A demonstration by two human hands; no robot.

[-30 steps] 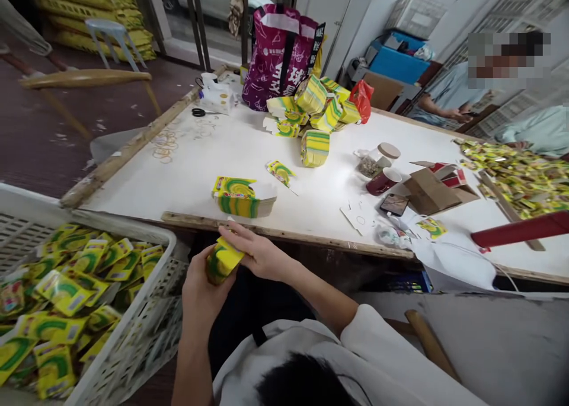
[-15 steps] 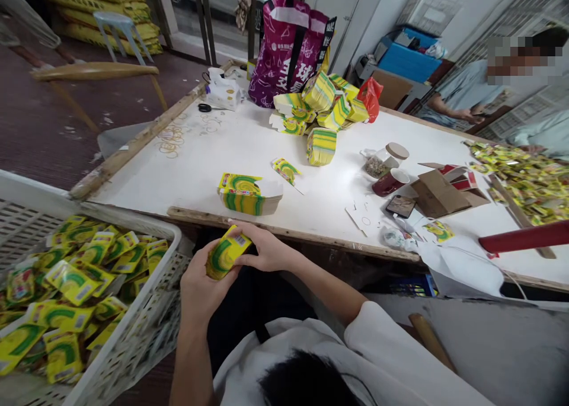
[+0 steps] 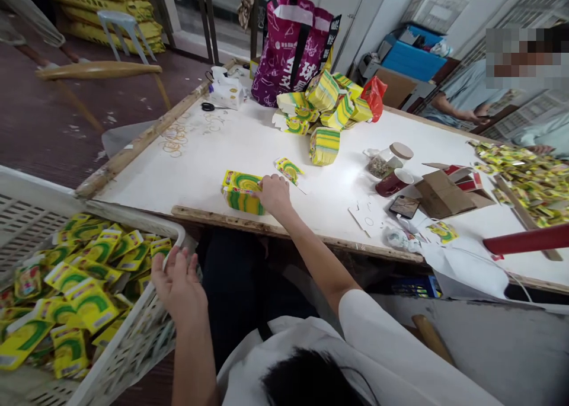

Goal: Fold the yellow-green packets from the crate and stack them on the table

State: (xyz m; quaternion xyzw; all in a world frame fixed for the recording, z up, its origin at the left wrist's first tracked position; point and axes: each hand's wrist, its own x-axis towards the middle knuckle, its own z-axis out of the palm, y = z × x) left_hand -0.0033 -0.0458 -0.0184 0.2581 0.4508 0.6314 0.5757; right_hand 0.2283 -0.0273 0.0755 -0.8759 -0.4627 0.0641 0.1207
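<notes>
My right hand (image 3: pixel 275 195) reaches over the table's near edge, its fingers curled on the right end of a stack of yellow-green packaging cards (image 3: pixel 242 194). Whether a single card is pinched under those fingers is hidden. Palm up and fingers spread, my left hand (image 3: pixel 180 284) is empty beside the rim of a white plastic crate (image 3: pixel 128 329). Inside the crate lie many filled yellow-green packets (image 3: pixel 91 305). One loose yellow-green card (image 3: pixel 288 170) rests just beyond my right hand.
Bundled card stacks (image 3: pixel 324 145) lie before a purple bag (image 3: pixel 282 56) at the back. Scissors (image 3: pixel 208 106) and rubber bands (image 3: pixel 174 139) are at the left. A jar (image 3: pixel 386 160), red cup (image 3: pixel 393 182), phone (image 3: pixel 403 206) and cardboard box (image 3: pixel 444 192) stand right. People sit beyond.
The packet both hands held has left them; another packet now lies atop the crate's pile. My left hand moved left and opened. My right hand moved up and forward onto the card stack.
</notes>
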